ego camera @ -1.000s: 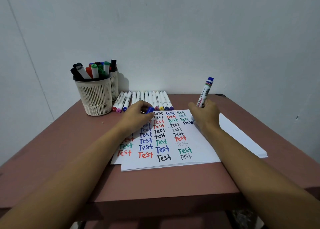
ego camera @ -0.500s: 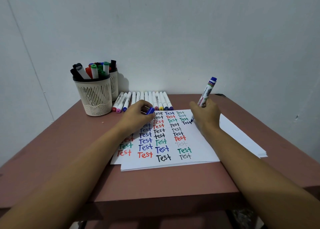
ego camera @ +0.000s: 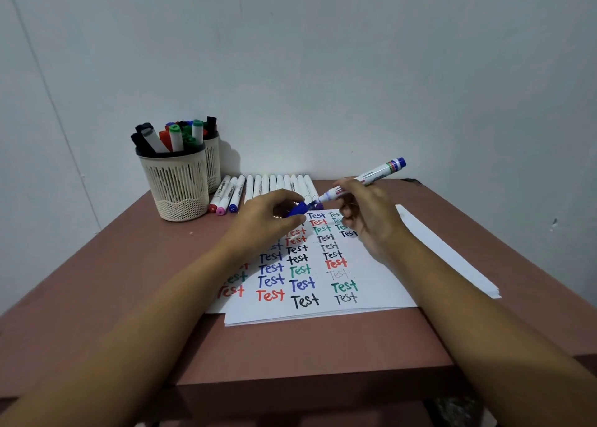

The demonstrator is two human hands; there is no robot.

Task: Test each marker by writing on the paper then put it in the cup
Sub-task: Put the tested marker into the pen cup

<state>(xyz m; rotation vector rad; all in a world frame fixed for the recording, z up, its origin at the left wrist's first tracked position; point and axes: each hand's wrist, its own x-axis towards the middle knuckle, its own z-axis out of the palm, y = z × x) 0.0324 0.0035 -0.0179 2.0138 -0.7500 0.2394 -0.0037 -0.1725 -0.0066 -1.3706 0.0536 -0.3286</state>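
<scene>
My right hand grips a white marker with a blue end, lifted off the paper and lying nearly level, its tip pointing left. My left hand pinches the blue cap, whose open end meets the marker's tip. Below both hands lies the white paper, covered with rows of "Test" in black, red, blue and green. A cream slotted cup full of markers stands at the back left of the table.
A second cup sits behind the first. A row of white markers lies along the wall behind the paper. More white sheets stick out to the right. The brown table ends at a front edge near me.
My right hand lifted the marker's tip off the paper and tilted it from upright to nearly level. My left hand brought the blue cap up to the tip.
</scene>
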